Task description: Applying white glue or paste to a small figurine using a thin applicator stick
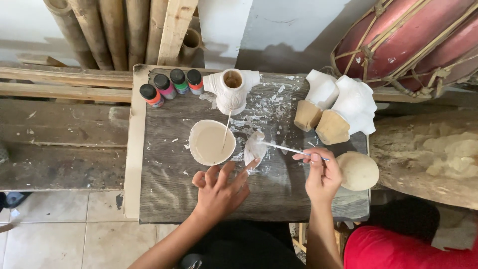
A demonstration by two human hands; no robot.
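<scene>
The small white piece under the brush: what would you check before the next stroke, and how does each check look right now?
1. Small white piece steadied: ok, left hand has a fingertip on it.
2. Brush gripped: ok, right hand pinches it, tip at the piece.
3. Paint on the bristles: cannot tell.
4. Bowl supplied: ok, holds pale paint with a stick in it.
5. Paint bottles capped: ok.
6. White figurines out of the brush's way: ok.

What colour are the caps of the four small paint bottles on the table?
Black caps on all four small paint bottles, seen in the head view.
</scene>
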